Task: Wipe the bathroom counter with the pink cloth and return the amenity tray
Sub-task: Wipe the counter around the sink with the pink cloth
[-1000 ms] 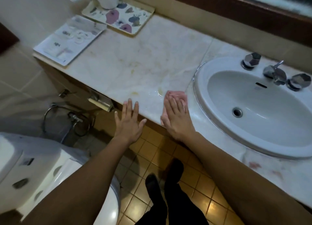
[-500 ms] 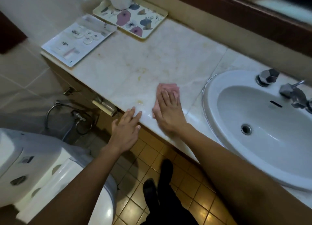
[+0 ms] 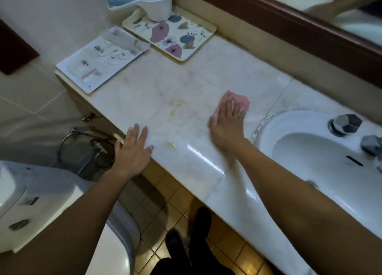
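Note:
The pink cloth [image 3: 240, 101] lies on the pale marble counter [image 3: 165, 93], just left of the sink. My right hand [image 3: 226, 124] presses flat on it with straight fingers, covering most of it. My left hand [image 3: 132, 150] rests flat with spread fingers on the counter's front edge. The white amenity tray [image 3: 99, 62], holding small sachets and round lids, sits at the counter's far left end, overhanging the edge. Yellowish stains mark the marble between my hands.
A floral tray [image 3: 186, 37] with a white dipper [image 3: 153, 2] stands at the back left corner. The white sink [image 3: 310, 171] with taps [image 3: 345, 123] is to the right. A toilet [image 3: 41, 212] and hose fittings lie below left. A mirror frame runs along the back.
My right hand has pushed the pink cloth away from the front edge toward the back of the counter. My left hand has moved onto the front edge.

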A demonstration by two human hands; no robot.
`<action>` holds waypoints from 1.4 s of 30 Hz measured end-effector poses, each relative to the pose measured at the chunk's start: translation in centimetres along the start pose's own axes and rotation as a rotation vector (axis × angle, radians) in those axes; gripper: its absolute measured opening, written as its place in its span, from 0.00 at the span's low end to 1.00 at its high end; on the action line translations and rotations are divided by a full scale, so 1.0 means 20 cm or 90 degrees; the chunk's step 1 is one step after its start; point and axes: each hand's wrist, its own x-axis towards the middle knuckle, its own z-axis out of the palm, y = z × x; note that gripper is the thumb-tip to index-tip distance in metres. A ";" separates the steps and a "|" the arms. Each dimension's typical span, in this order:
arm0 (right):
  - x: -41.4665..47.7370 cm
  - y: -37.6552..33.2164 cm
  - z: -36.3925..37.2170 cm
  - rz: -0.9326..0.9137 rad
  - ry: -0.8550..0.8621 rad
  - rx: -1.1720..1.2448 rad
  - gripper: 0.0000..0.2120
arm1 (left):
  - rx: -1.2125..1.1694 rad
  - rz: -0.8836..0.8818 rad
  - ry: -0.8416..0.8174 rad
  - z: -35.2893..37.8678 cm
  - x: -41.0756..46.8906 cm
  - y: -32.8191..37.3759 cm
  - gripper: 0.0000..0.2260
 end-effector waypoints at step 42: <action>0.21 -0.77 0.18 -0.365 -0.050 -0.057 0.33 | -0.052 0.199 0.121 -0.32 0.47 -0.69 0.26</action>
